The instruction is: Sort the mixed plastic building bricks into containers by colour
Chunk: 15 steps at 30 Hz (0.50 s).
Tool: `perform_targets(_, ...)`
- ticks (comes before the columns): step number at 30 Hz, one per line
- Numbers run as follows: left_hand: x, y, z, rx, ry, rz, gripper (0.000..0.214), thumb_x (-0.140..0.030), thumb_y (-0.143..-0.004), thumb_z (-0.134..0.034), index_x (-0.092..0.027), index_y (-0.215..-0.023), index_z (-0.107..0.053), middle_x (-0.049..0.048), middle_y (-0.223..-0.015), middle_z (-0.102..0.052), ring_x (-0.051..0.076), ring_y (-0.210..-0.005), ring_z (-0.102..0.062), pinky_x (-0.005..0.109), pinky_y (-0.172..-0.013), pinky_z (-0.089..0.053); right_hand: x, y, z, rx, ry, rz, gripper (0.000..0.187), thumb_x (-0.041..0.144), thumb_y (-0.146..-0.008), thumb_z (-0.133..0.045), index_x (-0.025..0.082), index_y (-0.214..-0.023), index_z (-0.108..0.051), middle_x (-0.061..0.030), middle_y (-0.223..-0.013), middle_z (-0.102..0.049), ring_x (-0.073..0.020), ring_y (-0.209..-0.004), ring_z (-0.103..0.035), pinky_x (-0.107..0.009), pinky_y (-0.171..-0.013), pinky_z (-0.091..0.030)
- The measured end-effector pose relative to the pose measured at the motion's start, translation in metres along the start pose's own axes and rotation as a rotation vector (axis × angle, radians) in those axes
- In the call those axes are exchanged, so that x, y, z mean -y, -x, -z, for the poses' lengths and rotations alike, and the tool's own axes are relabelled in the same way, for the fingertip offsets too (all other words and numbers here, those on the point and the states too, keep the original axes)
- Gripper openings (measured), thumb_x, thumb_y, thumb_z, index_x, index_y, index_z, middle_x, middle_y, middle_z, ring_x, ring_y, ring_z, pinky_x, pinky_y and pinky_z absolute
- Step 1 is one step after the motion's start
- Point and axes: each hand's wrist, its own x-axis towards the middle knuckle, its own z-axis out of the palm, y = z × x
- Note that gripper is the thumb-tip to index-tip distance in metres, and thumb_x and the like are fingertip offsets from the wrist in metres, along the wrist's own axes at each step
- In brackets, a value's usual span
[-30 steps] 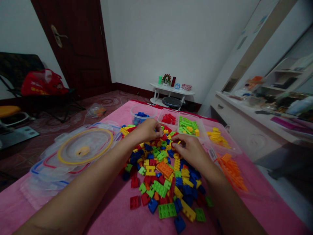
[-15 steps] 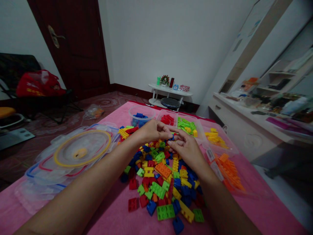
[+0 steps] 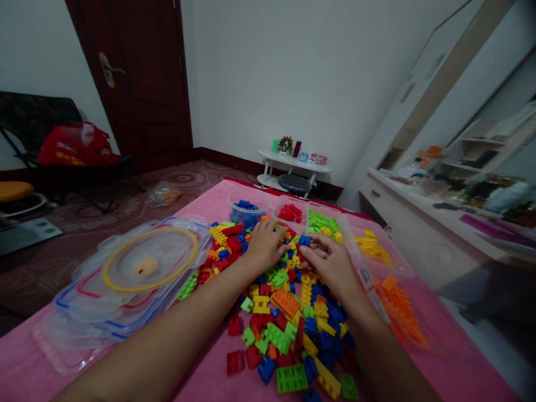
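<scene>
A heap of mixed toy building bricks (image 3: 285, 301) in red, yellow, green, blue and orange is spread over the pink cloth between my arms. My left hand (image 3: 266, 245) rests over the far part of the heap, its fingers apart and bent down among the bricks; no brick is visibly gripped in it. Just to its right, my right hand (image 3: 329, 259) pinches a small blue brick (image 3: 305, 240) between thumb and fingers. Beyond the hands are a round clear tub of blue bricks (image 3: 247, 209), a box of red bricks (image 3: 290, 213) and one of green bricks (image 3: 323, 221).
On the right stand clear boxes holding yellow bricks (image 3: 372, 248) and orange bricks (image 3: 400, 310). Stacked plastic lids (image 3: 138, 279) cover the table's left side on the pink cloth (image 3: 201, 363). A white dresser (image 3: 427, 223) stands along the right.
My hands have moved apart, after being together over the heap. My left hand has dropped onto the bricks; the blue brick now shows in my right fingers. The view has shifted slightly.
</scene>
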Motion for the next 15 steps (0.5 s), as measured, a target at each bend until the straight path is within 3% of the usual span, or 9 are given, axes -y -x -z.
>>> perform_targets(3,0.003,0.005,-0.013,0.061,-0.105,0.002,0.046,-0.043,-0.087,-0.051,-0.026,-0.129,-0.049,0.01,-0.136,-0.046,0.027,-0.128,-0.038,0.049,-0.107,-0.028,-0.005,-0.004,-0.001,0.001,-0.046,-0.018,0.037,0.038,-0.065,-0.072,0.018,-0.094,-0.059,0.0029,-0.072,-0.057,-0.0113,-0.052,-0.06,-0.024,-0.048,-0.051)
perform_targets(7,0.005,0.005,-0.021,0.062,-0.133,-0.012,0.047,-0.047,-0.089,-0.045,-0.027,-0.131,-0.047,0.0094,-0.138,-0.044,0.027,-0.129,-0.037,0.049,-0.109,-0.025,-0.007,-0.019,0.001,0.019,-0.122,-0.053,0.04,0.039,-0.062,-0.077,0.017,-0.09,-0.059,0.0025,-0.065,-0.06,-0.0118,-0.05,-0.06,-0.021,-0.044,-0.048)
perform_targets(12,0.007,0.004,-0.024,0.042,-0.13,-0.004,0.048,-0.049,-0.088,-0.044,-0.027,-0.131,-0.048,0.0098,-0.138,-0.044,0.028,-0.129,-0.037,0.049,-0.109,-0.025,-0.002,-0.052,0.007,0.011,-0.285,-0.224,0.025,0.026,-0.066,-0.076,0.017,-0.083,-0.061,0.0014,-0.062,-0.064,-0.0083,-0.051,-0.06,-0.016,-0.048,-0.05)
perform_targets(15,0.007,0.004,-0.025,0.037,-0.125,-0.001,0.047,-0.048,-0.088,-0.045,-0.028,-0.13,-0.048,0.0093,-0.139,-0.043,0.028,-0.129,-0.037,0.049,-0.108,-0.025,-0.002,-0.075,0.009,-0.008,-0.25,-0.27,0.015,0.02,-0.07,-0.073,0.016,-0.075,-0.059,-0.0005,-0.063,-0.066,-0.0085,-0.051,-0.061,-0.016,-0.047,-0.051)
